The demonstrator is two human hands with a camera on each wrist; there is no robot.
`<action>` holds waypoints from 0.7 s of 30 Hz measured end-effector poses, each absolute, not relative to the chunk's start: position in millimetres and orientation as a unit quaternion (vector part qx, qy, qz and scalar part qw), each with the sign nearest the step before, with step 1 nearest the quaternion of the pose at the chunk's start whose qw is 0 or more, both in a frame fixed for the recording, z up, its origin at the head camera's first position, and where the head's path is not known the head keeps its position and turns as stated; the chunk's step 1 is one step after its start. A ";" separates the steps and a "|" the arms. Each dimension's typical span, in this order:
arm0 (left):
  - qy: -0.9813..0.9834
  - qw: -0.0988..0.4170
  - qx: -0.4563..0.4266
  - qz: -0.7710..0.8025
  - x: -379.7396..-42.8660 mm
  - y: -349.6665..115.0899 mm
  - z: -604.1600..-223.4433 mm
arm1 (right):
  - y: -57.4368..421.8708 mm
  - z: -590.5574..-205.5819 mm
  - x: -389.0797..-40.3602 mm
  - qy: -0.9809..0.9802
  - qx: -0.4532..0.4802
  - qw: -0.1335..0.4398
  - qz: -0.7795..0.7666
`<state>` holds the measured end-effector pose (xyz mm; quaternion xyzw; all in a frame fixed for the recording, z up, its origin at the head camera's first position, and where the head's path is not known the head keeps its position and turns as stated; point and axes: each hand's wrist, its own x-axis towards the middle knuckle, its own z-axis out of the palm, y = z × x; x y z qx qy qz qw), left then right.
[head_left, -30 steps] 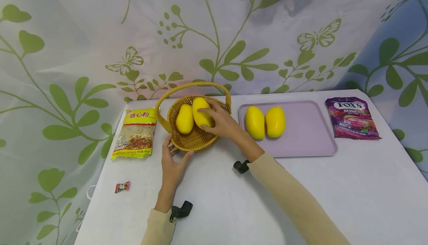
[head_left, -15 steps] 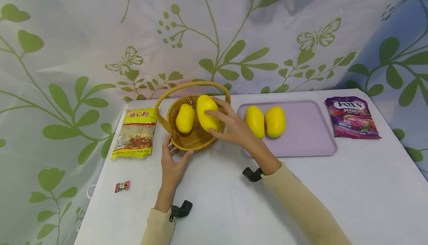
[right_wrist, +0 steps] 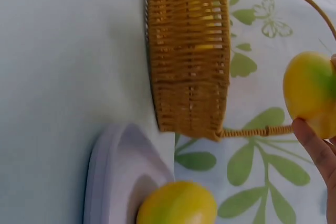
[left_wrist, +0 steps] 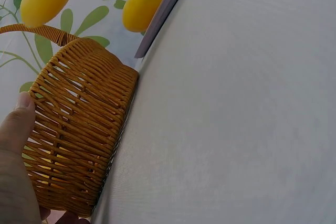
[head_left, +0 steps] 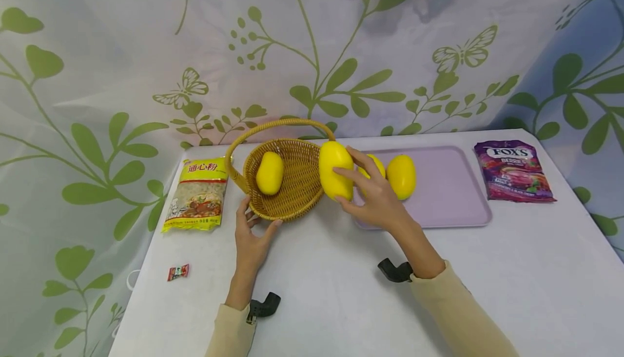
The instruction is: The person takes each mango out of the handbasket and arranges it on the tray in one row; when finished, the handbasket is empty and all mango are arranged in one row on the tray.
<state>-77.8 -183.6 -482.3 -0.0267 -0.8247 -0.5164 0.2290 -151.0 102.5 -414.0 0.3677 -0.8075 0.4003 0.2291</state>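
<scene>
- Right hand (head_left: pixel 380 197): thumb and fingers pinch a yellow mango (head_left: pixel 336 170), aloft near the right rim of the basket (head_left: pixel 302 181).
- Judgement: smooth skin wants a snug, gentle grip, well clear of the handle (head_left: pixel 285 122).
- Left hand (head_left: pixel 251 246) curls round the basket wall; steady hold advisable.
- White table (head_left: pixel 322 297); leaf-and-butterfly curtain (head_left: pixel 414 37) behind, creased.

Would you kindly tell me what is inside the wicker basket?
One yellow mango lies inside the wicker basket, toward its left side; whatever is directly beneath the mango is covered.
</scene>
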 end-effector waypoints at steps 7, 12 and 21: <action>-0.824 0.231 -0.025 -0.516 -77.9 -184.0 -483.0 | 139.3 -416.3 -152.9 -0.815 0.323 0.259 0.406; -0.824 0.230 -0.024 -0.517 -78.4 -183.3 -483.8 | 167.6 -419.8 -159.3 -0.817 0.281 0.268 0.425; -0.826 0.231 -0.025 -0.513 -78.1 -183.1 -482.6 | 210.6 -432.0 -167.5 -0.834 0.217 0.271 0.430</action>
